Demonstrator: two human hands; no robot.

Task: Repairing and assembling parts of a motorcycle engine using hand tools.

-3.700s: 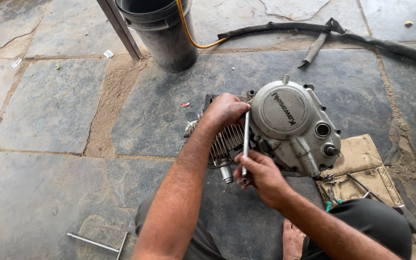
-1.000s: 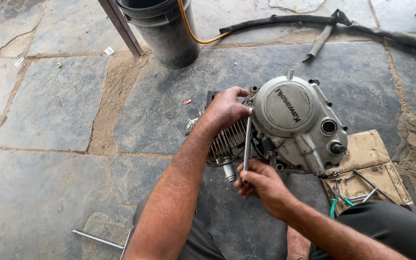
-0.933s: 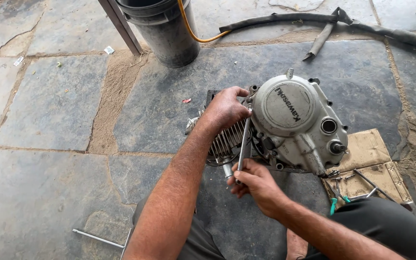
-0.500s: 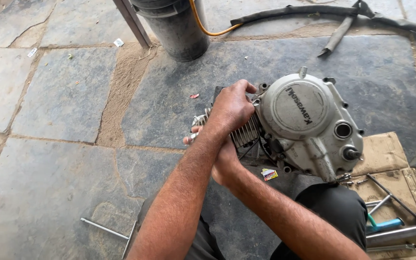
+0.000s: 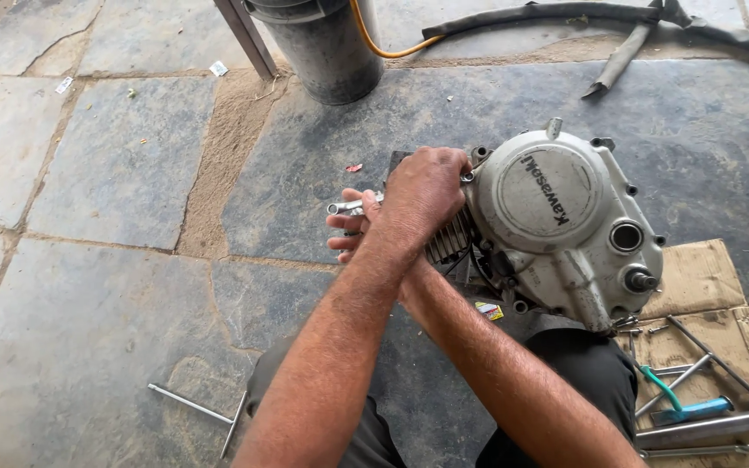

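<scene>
I work on a floor of large grey stone slabs with sandy joints between them. Directly on it in front of me rests the silver engine block, its round side cover facing up. Beside it on my right lies a flattened piece of cardboard carrying loose tools, among them a blue-handled one and a long metal bar. A T-shaped metal wrench lies on the slab by my left knee. Farther off stand a dark bucket and a metal leg, with a black hose along the top edge and small scraps of litter.
</scene>
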